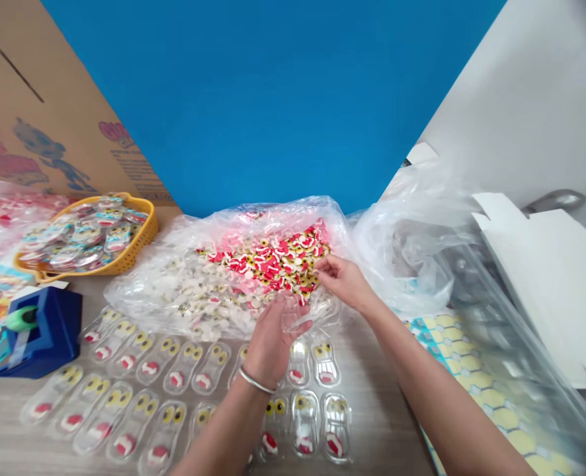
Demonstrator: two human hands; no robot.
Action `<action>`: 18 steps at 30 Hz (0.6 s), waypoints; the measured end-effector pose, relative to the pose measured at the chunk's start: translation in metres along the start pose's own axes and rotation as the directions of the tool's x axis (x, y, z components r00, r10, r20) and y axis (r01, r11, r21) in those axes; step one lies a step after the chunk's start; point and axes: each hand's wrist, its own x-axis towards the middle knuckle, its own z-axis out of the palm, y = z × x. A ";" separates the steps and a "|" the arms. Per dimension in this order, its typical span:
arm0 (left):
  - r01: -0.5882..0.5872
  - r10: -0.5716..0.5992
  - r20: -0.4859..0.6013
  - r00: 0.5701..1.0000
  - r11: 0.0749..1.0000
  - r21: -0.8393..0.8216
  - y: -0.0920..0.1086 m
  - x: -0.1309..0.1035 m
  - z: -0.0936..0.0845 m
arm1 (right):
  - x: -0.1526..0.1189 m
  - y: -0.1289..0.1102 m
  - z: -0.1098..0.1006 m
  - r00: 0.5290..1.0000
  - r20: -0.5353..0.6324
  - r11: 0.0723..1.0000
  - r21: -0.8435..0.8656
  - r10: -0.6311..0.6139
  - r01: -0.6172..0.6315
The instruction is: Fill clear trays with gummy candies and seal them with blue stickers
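A clear case (290, 316) is held in the half-curled left hand (276, 334), at the near edge of the bag (139, 291) in which small pieces (278, 261) are heaped. The fingertips of the right hand (325, 270) are set in a narrow pinch at the heap's right side; whether a piece is gripped cannot be told. Two rows of filled cases (303, 423) are laid close together on the table (379, 413), and several are hidden by the left forearm. A strip of tabletop is seen between the rows' right end and the table's right edge, which is crossed by the right forearm. The left side is hemmed in by a dispenser (67, 324) and a basket (144, 238), the far side by a blue panel (273, 106).
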 end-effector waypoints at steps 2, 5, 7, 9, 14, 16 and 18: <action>0.034 -0.034 0.023 0.999 0.999 -0.014 -0.001 -0.001 0.003 | -0.017 -0.017 0.004 0.998 -0.047 0.996 0.077 -0.036 0.040; 0.048 -0.045 0.079 0.996 0.998 -0.041 -0.007 -0.001 0.004 | -0.041 -0.041 0.013 0.986 0.028 0.983 -0.077 -0.166 0.167; 0.021 -0.016 0.085 0.996 0.998 -0.059 -0.011 0.000 0.001 | -0.050 -0.048 0.015 0.959 0.113 0.952 -0.140 -0.259 0.274; 0.000 0.003 0.062 0.998 0.999 -0.048 -0.013 0.002 -0.002 | -0.050 -0.045 0.014 0.954 0.119 0.945 -0.149 -0.274 0.290; 0.014 -0.015 0.006 1.000 0.993 0.119 -0.011 0.003 -0.001 | -0.015 -0.013 0.007 0.999 -0.021 0.849 -0.528 -0.039 0.022; 0.016 -0.015 -0.009 1.000 0.986 0.165 -0.010 0.003 0.001 | 0.002 -0.004 0.011 0.999 0.036 0.739 -0.674 0.002 0.022; 0.017 -0.012 -0.030 0.999 0.984 0.176 -0.010 0.004 0.003 | 0.014 0.000 0.016 0.996 0.090 0.685 -0.727 0.025 0.048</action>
